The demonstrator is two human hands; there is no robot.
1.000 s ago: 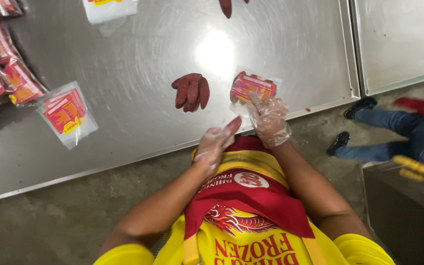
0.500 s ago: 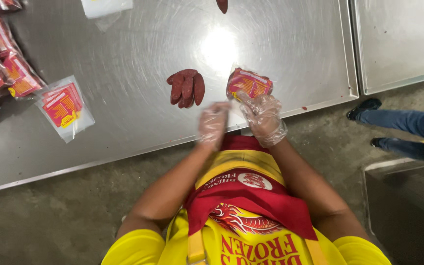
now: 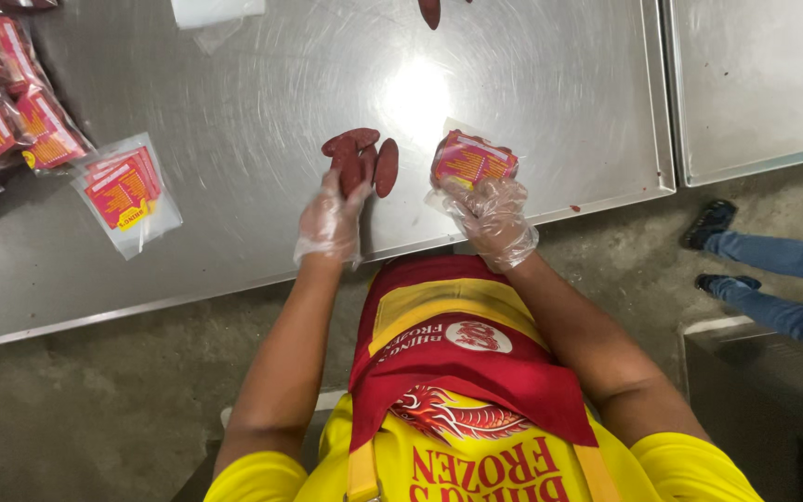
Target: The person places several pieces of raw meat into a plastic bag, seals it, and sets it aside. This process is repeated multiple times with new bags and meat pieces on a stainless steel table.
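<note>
The dark red sausages (image 3: pixel 362 158) lie on the steel bench (image 3: pixel 234 112), near its edge. The gloved left hand (image 3: pixel 330 221) closes its fingers on one; best lifted cleanly. The right hand (image 3: pixel 493 216) grips a part-filled pouch (image 3: pixel 469 161) just right; keep its mouth open.

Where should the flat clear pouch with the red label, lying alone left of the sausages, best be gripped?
Probably at a bare clear margin of the pouch, coming from the table's near edge. It lies flat and slightly turned, apart from other packs, and its near corner is closest to the gloved left hand.
</note>
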